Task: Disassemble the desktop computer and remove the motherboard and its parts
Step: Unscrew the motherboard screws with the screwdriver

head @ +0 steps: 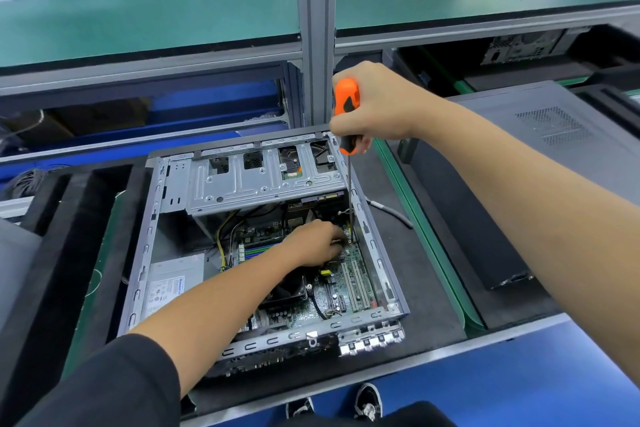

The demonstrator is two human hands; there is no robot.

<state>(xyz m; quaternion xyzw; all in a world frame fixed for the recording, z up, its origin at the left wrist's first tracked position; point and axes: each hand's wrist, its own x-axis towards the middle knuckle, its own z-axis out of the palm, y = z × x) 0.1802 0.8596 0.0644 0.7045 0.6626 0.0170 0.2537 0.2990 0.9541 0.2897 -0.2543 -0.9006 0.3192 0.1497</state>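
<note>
An open grey desktop case (138,253) lies on its side on the black mat. Inside sits the green motherboard (349,274) with white expansion slots. My right hand (377,104) grips an orange-and-black screwdriver (346,97) upright above the case's far right corner. Its long shaft (350,198) runs down to the board's upper right corner. My left hand (318,243) reaches into the case, its fingers curled beside the screwdriver tip; what they hold is hidden. A silver drive cage (249,180) spans the case's far end. A grey power supply (173,284) sits at the left.
A grey side panel (554,135) lies to the right on a black block. A grey cable (391,210) lies on the mat right of the case. A vertical aluminium post (317,31) rises behind the case under a green shelf (138,17). My shoes (369,402) show below.
</note>
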